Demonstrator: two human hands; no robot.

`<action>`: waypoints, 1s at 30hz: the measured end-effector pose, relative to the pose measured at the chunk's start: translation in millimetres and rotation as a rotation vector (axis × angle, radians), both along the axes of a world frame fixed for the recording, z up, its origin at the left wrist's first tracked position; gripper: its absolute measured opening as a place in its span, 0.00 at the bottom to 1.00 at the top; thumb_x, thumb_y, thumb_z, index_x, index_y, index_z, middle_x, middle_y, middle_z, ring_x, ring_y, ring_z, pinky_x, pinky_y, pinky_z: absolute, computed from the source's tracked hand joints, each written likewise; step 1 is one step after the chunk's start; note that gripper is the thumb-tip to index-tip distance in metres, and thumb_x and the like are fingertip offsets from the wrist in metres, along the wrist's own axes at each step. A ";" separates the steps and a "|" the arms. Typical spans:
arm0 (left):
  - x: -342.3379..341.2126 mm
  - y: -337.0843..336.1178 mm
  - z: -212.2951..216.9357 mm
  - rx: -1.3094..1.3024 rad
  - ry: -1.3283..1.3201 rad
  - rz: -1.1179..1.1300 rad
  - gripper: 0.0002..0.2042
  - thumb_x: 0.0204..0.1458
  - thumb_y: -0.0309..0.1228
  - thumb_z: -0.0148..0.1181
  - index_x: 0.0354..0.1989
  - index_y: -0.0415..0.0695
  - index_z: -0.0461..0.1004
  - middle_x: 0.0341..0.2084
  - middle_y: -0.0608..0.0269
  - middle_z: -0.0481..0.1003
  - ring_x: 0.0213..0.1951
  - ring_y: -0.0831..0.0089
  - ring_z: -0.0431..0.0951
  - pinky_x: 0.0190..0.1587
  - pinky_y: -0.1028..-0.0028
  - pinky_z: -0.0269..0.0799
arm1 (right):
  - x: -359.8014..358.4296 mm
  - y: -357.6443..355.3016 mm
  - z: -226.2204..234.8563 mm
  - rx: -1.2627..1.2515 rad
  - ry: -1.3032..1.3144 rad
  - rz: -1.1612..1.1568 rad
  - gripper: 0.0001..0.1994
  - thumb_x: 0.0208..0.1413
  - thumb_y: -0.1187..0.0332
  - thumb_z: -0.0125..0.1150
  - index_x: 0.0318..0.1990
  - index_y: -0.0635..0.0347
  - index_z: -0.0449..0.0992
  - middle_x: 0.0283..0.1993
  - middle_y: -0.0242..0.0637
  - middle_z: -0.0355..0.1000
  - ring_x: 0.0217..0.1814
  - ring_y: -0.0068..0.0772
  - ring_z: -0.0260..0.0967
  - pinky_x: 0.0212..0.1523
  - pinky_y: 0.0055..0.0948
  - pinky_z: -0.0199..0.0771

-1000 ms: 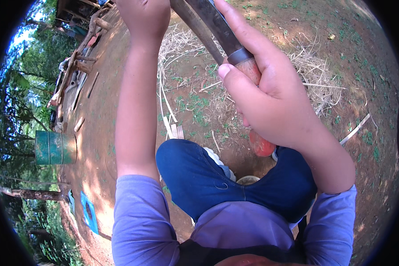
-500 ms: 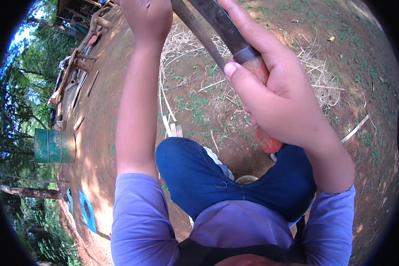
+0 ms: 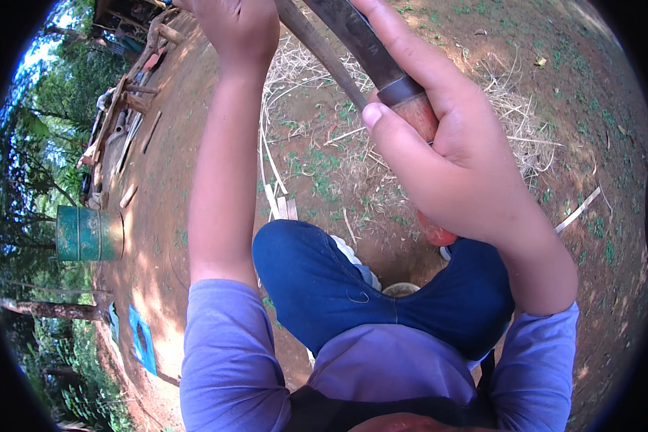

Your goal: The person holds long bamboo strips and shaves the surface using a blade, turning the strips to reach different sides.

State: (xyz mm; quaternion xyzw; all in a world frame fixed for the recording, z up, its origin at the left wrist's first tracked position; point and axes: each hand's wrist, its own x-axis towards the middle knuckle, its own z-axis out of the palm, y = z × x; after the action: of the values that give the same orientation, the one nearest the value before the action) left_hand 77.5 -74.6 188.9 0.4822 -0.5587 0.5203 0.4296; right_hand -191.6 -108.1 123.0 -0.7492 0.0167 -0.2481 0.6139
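My right hand (image 3: 457, 144) is closed round the wooden handle (image 3: 415, 115) of a large knife, whose butt end is red. Its dark blade (image 3: 360, 47) slants up and left, out past the top edge. Beside the blade runs a narrow greyish-brown strip (image 3: 320, 54), apparently wood or bamboo; my right thumb presses at its lower end. My left hand (image 3: 239, 32) is raised at the top, next to the strip's upper part. It looks curled, but the frame edge cuts off most of its fingers, so its hold is hidden.
I am seated, with blue-trousered knees (image 3: 309, 281) below my hands. Thin pale shavings (image 3: 518, 122) litter the dirt ground ahead. Short pale slats (image 3: 286, 209) lie by my left knee. Farther left are a green drum (image 3: 88, 234), a blue plastic piece (image 3: 142, 340) and stacked logs (image 3: 137, 101).
Both hands stay almost in place, with the knife and strip held at nearly the same slant. Only a slight shift shows at the knife handle and left hand.
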 end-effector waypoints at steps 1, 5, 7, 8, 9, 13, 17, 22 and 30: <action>-0.1 1.6 -0.6 0.005 -0.005 0.014 0.16 0.65 0.31 0.50 0.57 0.39 0.73 0.61 0.48 0.68 0.69 0.55 0.61 0.71 0.60 0.50 | 0.0 -0.2 0.0 0.002 0.002 0.006 0.36 0.62 0.77 0.51 0.78 0.52 0.52 0.25 0.20 0.57 0.24 0.11 0.51 0.27 0.17 0.55; 1.8 -0.3 0.0 0.005 -0.033 -0.006 0.17 0.66 0.30 0.49 0.59 0.38 0.71 0.61 0.49 0.68 0.68 0.56 0.61 0.71 0.60 0.50 | 1.9 -0.7 -1.8 -0.003 0.013 0.009 0.36 0.62 0.77 0.51 0.78 0.52 0.52 0.25 0.20 0.57 0.24 0.10 0.50 0.27 0.17 0.55; 10.1 1.1 -0.7 -0.025 -0.020 -0.039 0.17 0.66 0.30 0.48 0.60 0.37 0.70 0.61 0.49 0.68 0.68 0.58 0.62 0.71 0.62 0.51 | 2.3 -0.7 -0.5 -0.008 0.024 0.018 0.36 0.62 0.77 0.51 0.78 0.52 0.51 0.25 0.20 0.57 0.24 0.10 0.50 0.27 0.16 0.54; 13.5 2.5 -2.7 -0.026 0.027 -0.089 0.17 0.66 0.29 0.48 0.60 0.37 0.70 0.61 0.50 0.68 0.67 0.59 0.63 0.71 0.62 0.52 | 3.0 -1.1 -0.4 -0.011 0.035 0.024 0.36 0.62 0.77 0.51 0.78 0.52 0.51 0.26 0.19 0.57 0.24 0.10 0.50 0.27 0.16 0.54; 15.8 6.0 -5.0 -0.022 0.072 -0.133 0.17 0.67 0.29 0.47 0.60 0.37 0.70 0.61 0.50 0.69 0.67 0.60 0.64 0.70 0.63 0.53 | 2.3 -0.3 -1.2 -0.009 0.046 0.039 0.36 0.62 0.78 0.50 0.78 0.51 0.51 0.26 0.19 0.57 0.24 0.10 0.50 0.27 0.16 0.54; 32.3 26.9 -8.3 0.020 0.232 -0.173 0.16 0.68 0.30 0.45 0.61 0.37 0.68 0.56 0.56 0.70 0.59 0.67 0.68 0.64 0.67 0.60 | 5.7 -10.3 -19.6 -0.082 0.258 0.083 0.36 0.62 0.78 0.51 0.78 0.51 0.52 0.26 0.18 0.56 0.25 0.10 0.50 0.27 0.16 0.55; 49.1 41.8 -9.9 0.017 0.281 -0.181 0.15 0.69 0.32 0.43 0.58 0.39 0.69 0.50 0.60 0.71 0.54 0.71 0.69 0.61 0.70 0.61 | 10.9 -17.0 -43.3 -0.229 0.394 0.079 0.36 0.61 0.76 0.50 0.77 0.52 0.51 0.19 0.27 0.57 0.20 0.18 0.55 0.25 0.26 0.60; 26.9 50.2 -7.0 -0.121 0.757 -0.921 0.15 0.70 0.34 0.42 0.56 0.39 0.68 0.50 0.60 0.70 0.54 0.70 0.68 0.62 0.70 0.59 | 13.7 2.7 -16.4 -0.093 0.162 0.106 0.35 0.60 0.76 0.50 0.77 0.53 0.52 0.20 0.28 0.58 0.20 0.20 0.55 0.25 0.26 0.59; 43.4 25.6 -16.1 -0.110 0.227 -0.264 0.16 0.70 0.35 0.40 0.58 0.40 0.67 0.52 0.59 0.68 0.54 0.69 0.67 0.61 0.70 0.58 | 33.9 12.9 -7.3 -0.079 0.046 0.072 0.36 0.60 0.79 0.49 0.78 0.51 0.52 0.23 0.19 0.53 0.22 0.12 0.48 0.25 0.20 0.53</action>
State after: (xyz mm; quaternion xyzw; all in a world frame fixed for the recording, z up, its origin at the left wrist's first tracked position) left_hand 120.9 -49.0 172.8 0.4362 -0.5358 0.4316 0.5800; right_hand -157.7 -95.2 115.7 -0.7783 -0.0057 -0.2091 0.5920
